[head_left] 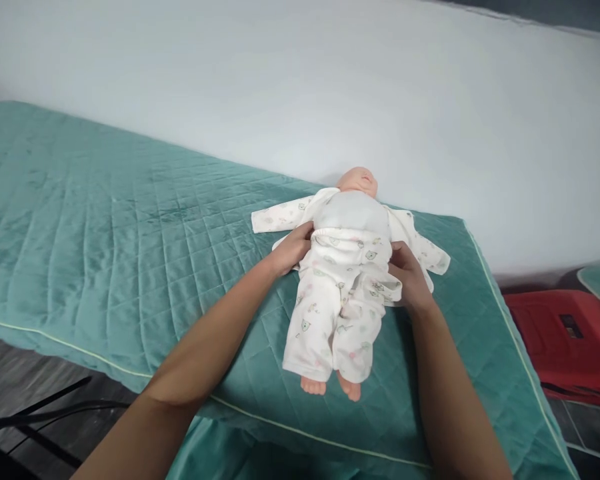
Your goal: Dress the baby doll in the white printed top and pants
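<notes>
A baby doll (359,180) lies on its back, head toward the wall and bare feet toward me. Its patterned white trousers (315,313) come up to the waist, and a loop of their cloth sticks out at the right hip. The matching jacket (283,215) is spread open beneath it, both sleeves out to the sides, with the pale belly uncovered. My left hand (295,249) is closed at the left side of the waistband, its fingertips partly hidden. At the opposite hip, my right hand (410,277) has its fingers curled against the trousers' edge, partly behind the cloth.
A green quilted cover (130,253) lies over the bed, whose far side meets a white wall (230,80). To the right stands a red plastic case (563,340) below the bed's edge. Black bars and a cable (45,413) are at lower left.
</notes>
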Action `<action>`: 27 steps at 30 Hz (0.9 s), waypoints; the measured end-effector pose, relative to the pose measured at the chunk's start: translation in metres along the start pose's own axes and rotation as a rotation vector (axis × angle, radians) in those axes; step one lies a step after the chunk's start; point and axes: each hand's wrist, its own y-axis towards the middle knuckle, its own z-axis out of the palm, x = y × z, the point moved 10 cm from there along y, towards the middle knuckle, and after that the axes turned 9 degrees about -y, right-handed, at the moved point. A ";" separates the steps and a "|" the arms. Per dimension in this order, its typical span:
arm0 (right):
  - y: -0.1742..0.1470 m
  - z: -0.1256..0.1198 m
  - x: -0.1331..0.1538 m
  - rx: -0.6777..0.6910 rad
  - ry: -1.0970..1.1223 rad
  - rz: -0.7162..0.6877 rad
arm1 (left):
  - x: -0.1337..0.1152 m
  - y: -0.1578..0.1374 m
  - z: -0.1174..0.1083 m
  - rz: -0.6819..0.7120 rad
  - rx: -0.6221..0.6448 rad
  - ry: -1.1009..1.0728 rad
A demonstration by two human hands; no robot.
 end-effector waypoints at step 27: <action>0.018 -0.028 -0.039 -0.111 -0.300 0.180 | 0.013 0.007 -0.012 -0.058 0.079 0.286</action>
